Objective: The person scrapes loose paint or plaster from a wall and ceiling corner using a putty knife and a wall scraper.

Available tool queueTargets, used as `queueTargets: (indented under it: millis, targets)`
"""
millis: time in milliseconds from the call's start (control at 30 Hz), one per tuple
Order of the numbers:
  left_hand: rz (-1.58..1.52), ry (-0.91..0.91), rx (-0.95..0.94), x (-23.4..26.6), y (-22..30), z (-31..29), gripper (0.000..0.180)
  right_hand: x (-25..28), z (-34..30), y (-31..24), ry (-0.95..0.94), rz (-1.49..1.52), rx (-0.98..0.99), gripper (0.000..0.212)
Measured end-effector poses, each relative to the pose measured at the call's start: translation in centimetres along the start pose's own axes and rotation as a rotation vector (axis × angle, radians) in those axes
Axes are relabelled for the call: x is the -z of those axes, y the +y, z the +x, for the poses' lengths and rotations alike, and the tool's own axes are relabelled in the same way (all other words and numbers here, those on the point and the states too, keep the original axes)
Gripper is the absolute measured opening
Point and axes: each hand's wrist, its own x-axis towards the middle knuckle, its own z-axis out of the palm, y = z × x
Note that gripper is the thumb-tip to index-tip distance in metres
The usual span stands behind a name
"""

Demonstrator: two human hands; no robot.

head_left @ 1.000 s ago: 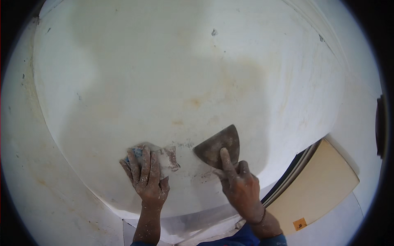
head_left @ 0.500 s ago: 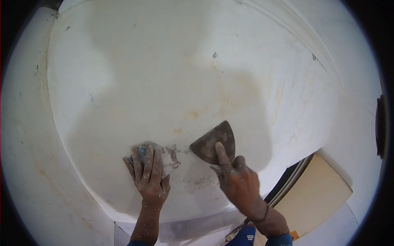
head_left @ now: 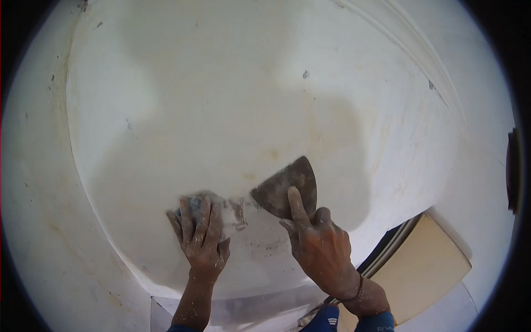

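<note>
The fingers of your right hand (head_left: pixel 322 252) grasp the dark scraper (head_left: pixel 276 193), 1 laid along it, over the white surface (head_left: pixel 193 122), just right of a scuffed patch (head_left: pixel 238 212). Left of that patch, your left hand (head_left: pixel 203 246) lies over a blue-grey piece (head_left: pixel 194 203); I cannot tell whether its fingers grip it.

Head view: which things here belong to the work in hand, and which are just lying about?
In use:
Dark, fan-shaped, metal-looking scraper, held in the right hand
Crumpled blue-grey piece, material unclear, under the left hand
Broad white, stained surface behind both hands

Apparently just there:
Cream, flat, four-sided panel, lower right
Dark brown object at the right edge, kind unclear
</note>
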Motion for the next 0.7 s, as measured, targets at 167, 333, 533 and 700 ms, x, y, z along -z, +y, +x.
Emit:
queueTargets:
  millis: [167,333,533,700]
  targets:
    - [0.010,0.031,0.031,0.0,0.1,0.4,0.045,-0.8,-0.6,0.0,-0.012,0.038,0.010,0.057]
    - [0.027,0.021,0.022,0.1,0.3,0.5,0.047,-1.3,-0.9,0.3,0.066,0.080,-0.019,0.061]
    - [0.064,-0.016,0.009,0.5,-0.1,0.3,0.046,-1.3,-0.1,-0.5,0.101,0.070,-0.009,0.060]
    - [0.013,0.028,0.026,0.3,0.0,0.5,0.042,-1.6,-0.2,-0.8,0.147,0.061,-0.025,0.059]
